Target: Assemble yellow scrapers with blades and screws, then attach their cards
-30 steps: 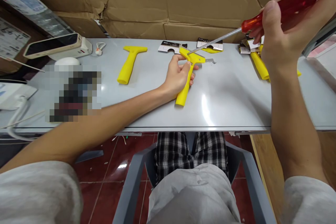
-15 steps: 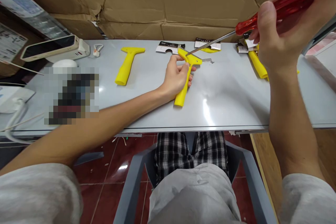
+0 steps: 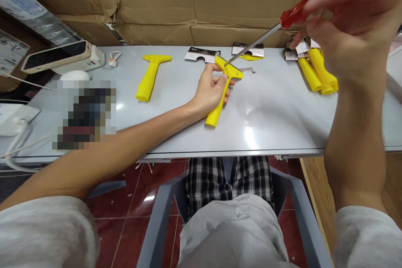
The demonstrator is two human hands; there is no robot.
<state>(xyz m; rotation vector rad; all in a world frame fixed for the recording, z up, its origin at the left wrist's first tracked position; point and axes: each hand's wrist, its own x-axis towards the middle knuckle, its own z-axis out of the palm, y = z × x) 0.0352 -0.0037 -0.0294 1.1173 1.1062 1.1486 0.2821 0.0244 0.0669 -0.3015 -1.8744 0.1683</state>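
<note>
My left hand (image 3: 209,92) is closed round the neck of a yellow plastic scraper (image 3: 216,108), its broad head tilted up to the right and its hollow handle end toward me. In my right hand (image 3: 354,35), raised at the upper right, is a screwdriver (image 3: 262,41) with a red see-through handle. The screwdriver's shaft slants down to the left, and its tip meets the scraper's head at a screw spot. Just right of that head lies a small metal plate (image 3: 247,70). A second yellow scraper (image 3: 150,77) rests on the table to the left.
Black-and-white card packaging (image 3: 202,55) lies at the back of the grey table (image 3: 176,134). Several yellow scrapers (image 3: 325,73) are piled at the right. A phone (image 3: 56,56) leans on a white box at the left, near a blurred-out patch. Cardboard (image 3: 157,4) walls the back.
My right hand has shifted its grip and turned on the screwdriver's handle, while the tip stays at the scraper's head. My left hand keeps its hold with hardly any movement.
</note>
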